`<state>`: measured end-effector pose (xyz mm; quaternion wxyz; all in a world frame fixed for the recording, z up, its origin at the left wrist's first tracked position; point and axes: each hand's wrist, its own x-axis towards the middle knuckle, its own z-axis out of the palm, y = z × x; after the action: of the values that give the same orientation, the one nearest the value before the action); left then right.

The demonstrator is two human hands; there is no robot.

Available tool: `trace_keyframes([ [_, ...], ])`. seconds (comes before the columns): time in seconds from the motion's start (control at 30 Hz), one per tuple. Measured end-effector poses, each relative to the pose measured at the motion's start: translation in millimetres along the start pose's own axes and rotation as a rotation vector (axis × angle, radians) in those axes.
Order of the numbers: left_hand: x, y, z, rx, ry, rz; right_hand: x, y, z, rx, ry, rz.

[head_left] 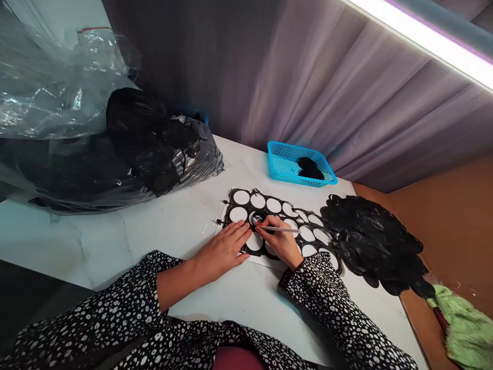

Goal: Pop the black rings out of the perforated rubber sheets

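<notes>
On the table lies a black sheet (265, 210) with rows of round holes that show white discs. My left hand (227, 247) rests flat at the sheet's left part, its fingers stretched out. Pinched in my right hand (281, 241) is a thin, pale, pen-like tool (281, 229). Its tip points left, close to my left fingertips; whether it is a blade or tweezers I cannot tell. Just above the right fingers, a tangle of thin black strands (258, 218) covers part of one circle. Loose black strips curl over the sheet's right half.
A big heap of black flat pieces (377, 241) spreads right of the sheet. Behind it stands a blue basket (277, 167) holding a few black pieces. A clear plastic bag (192, 180) full of black items fills the left back. A green cloth (462, 318) lies at the right.
</notes>
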<state>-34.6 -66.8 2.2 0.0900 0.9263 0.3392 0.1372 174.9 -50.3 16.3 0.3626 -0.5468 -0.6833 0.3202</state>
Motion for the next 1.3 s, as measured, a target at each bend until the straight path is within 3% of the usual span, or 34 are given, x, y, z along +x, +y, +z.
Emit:
trace_keyframes([
  [0.2,0.1,0.3,-0.1,0.019,0.005,0.011,-4.8,4.2,5.2,-0.276,0.05,-0.133],
  [0.43,0.5,-0.3,-0.8,-0.022,0.014,0.009,-5.1,8.3,10.1,-0.495,-0.002,-0.267],
  [0.6,-0.6,-2.5,0.4,-0.046,0.045,0.014,26.4,27.2,-28.2,-0.551,0.339,-0.11],
  [0.8,-1.2,-7.7,0.1,-0.017,0.017,0.021,35.8,42.2,-99.9,-0.303,0.673,0.029],
  [0.9,4.1,-10.6,-9.6,0.011,-0.004,0.044,30.5,37.6,-117.2,-0.063,0.696,0.1],
  [1.13,52.9,-17.8,-49.1,-0.195,-0.018,-0.017,12.3,8.0,-103.5,0.608,0.3,0.312],
  [1.23,76.3,-22.3,-50.5,-0.308,-0.021,-0.077,4.2,9.4,-91.7,0.786,0.262,0.471],
  [1.3,87.4,-25.7,-45.0,-0.339,-0.027,-0.109,0.0,15.5,-83.8,0.902,0.319,0.537],
])
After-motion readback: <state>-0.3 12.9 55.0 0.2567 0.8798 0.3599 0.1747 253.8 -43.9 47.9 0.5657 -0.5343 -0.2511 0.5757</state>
